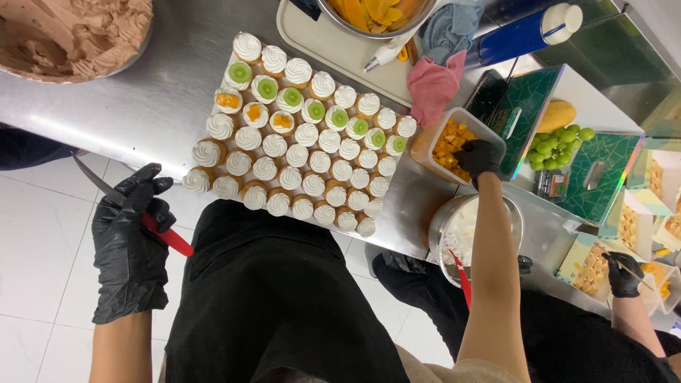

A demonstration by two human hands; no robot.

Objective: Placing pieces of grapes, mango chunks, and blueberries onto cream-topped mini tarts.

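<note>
Reaching into the tub (454, 145) of mango cubes, the right hand (479, 157) is closing its gloved fingers over the fruit, though whether a cube is already pinched I cannot tell. Left of those fingers, the cupcakes (301, 135) are sitting in rows on a board: a few at the far corner are wearing mango or green grape, while most are showing bare cream, so the topping looks barely begun. The left hand (131, 234) is hanging off the table edge, fingers clenched around a red-handled knife (135, 213).
</note>
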